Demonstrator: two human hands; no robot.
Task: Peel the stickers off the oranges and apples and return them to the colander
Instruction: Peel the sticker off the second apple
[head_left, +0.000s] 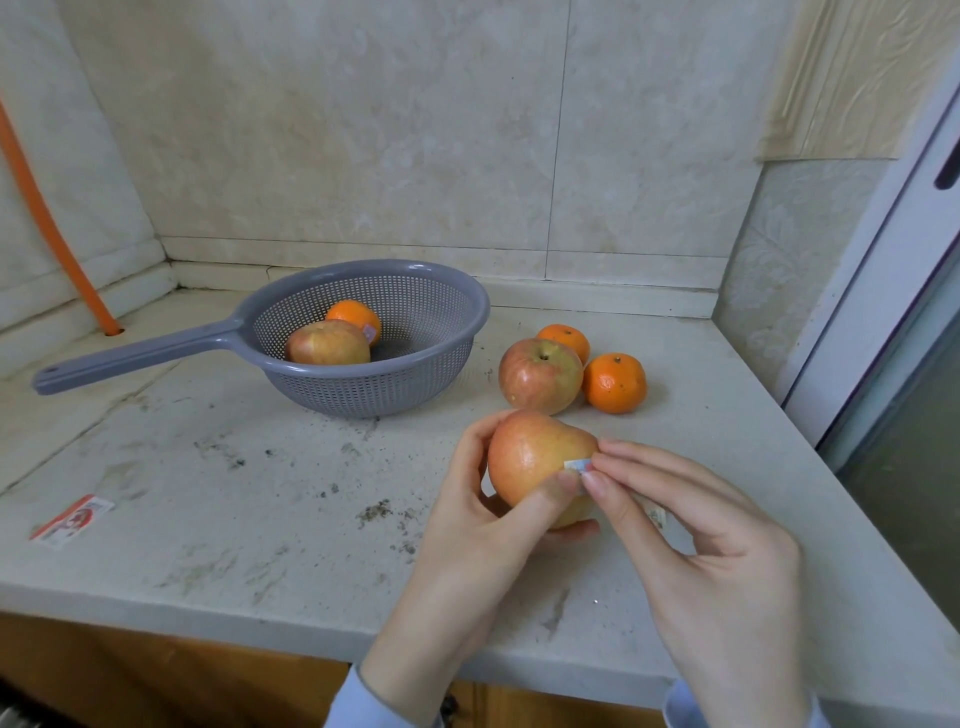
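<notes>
Gripping the held apple (530, 462) above the counter (234, 509), your left hand (467, 525) curls round it, thumb just beside the sticker (577, 464). Your right hand (701, 535) pinches that sticker's edge at the fruit's right side; print too small to read. Colander (441, 306) behind-left holds a second apple (327, 345) and a stickered orange (353, 318). Red label (72, 519) at counter's left, unreadable.

Pale countertop (208, 519), stained, flecked with dark grit (374, 512). Grey colander (363, 387) far left. Right of it: apple (540, 376), far orange (563, 340), near orange (615, 383), clustered. Red-white label (72, 521) near left.
</notes>
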